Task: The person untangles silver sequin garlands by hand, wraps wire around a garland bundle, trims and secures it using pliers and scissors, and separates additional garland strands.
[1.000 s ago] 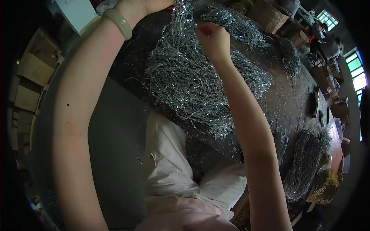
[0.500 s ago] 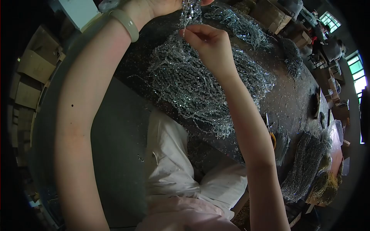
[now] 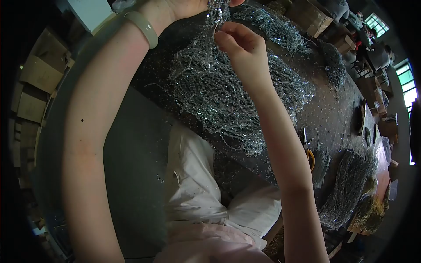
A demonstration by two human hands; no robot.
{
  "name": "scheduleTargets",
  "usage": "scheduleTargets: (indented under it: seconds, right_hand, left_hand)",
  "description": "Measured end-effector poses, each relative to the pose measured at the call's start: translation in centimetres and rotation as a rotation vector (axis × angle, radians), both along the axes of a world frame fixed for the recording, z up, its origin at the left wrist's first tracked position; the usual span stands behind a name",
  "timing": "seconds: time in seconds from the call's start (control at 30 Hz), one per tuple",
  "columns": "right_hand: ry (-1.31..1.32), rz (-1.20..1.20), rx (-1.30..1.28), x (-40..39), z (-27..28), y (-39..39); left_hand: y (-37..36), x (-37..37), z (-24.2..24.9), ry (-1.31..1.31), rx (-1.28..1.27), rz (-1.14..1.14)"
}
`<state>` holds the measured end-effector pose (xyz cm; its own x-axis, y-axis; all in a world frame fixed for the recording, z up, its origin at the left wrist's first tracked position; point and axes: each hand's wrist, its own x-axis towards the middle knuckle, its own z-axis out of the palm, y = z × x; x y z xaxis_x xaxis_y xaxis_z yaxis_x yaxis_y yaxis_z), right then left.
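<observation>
At the top edge, my left hand [image 3: 186,6] is partly cut off by the frame and wears a pale bangle [image 3: 142,27] at the wrist. A bunch of silver glittery strands [image 3: 217,12] hangs from its closed fingers. Just below, my right hand [image 3: 245,50] is closed in a pinch by the bunch's lower part, with a thin pale strand [image 3: 215,30] at its fingertips. Under both hands a large pile of silver glittery strands [image 3: 219,101] lies on the dark table [image 3: 333,114].
More silver strands lie at the back [image 3: 280,33] and right [image 3: 346,188]. Scissors with orange handles [image 3: 311,160] rest beside my right forearm. Cardboard boxes [image 3: 41,72] stand at left. A clear plastic bag [image 3: 382,151] and gold strands [image 3: 370,215] sit at the right edge.
My right hand has shifted slightly right and down, still pinched, away from the strand bunch's middle. My left hand stays where it was. More of the scissors shows.
</observation>
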<state>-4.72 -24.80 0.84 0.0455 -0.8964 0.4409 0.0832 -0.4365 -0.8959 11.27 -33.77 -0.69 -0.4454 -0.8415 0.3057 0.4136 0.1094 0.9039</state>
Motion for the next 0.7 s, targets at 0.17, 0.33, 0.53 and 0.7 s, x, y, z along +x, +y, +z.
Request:
scheduleTargets:
  seconds: [0.17,0.33,0.53,0.7]
  right_hand:
    - [0.004,-0.087,-0.003,0.0,1.1,1.3]
    - [0.144,-0.093,-0.045,-0.1,0.6,1.2]
    - [-0.069,-0.021,-0.056,-2.6,1.7,1.3]
    - [0.055,-0.139,-0.048,-5.3,3.9,1.1]
  left_hand:
    - [-0.1,0.1,-0.1,0.017,0.011,-0.006]
    - [-0.1,0.1,-0.1,0.032,0.021,-0.017]
    - [-0.1,0.5,-0.3,0.05,0.037,-0.022]
    - [0.4,-0.2,-2.1,0.07,0.091,-0.047]
